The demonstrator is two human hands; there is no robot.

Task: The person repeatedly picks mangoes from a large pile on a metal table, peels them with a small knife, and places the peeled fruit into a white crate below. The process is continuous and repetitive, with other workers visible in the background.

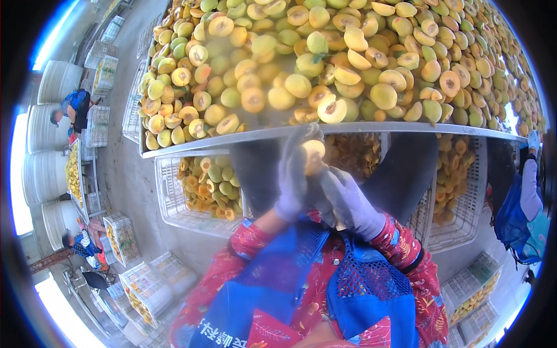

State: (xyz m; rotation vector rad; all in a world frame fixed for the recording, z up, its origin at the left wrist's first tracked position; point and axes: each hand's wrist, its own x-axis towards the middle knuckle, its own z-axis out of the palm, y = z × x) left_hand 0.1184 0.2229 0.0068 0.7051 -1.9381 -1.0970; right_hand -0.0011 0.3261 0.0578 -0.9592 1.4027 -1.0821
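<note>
In front of my chest both gloved hands are close together, just below the metal edge of the table [232,138]. My left hand [293,174], in a grey and lilac glove, is closed around a yellow peach half [314,152]. Beside it, touching or nearly so, my right hand [348,200] is curled shut in the same kind of glove. A pale, narrow end pokes out below its fingers; the rest is hidden, so the kind of thing cannot be told. Halved peaches [332,108] cover the table beyond, several with cut faces up.
White plastic crates stand under the table: one at left [174,197] with peach halves, another at right [464,226] with orange pieces. A co-worker [522,209] is at the right edge. Other people, stacked white tubs [55,133] and crates [154,290] are at left.
</note>
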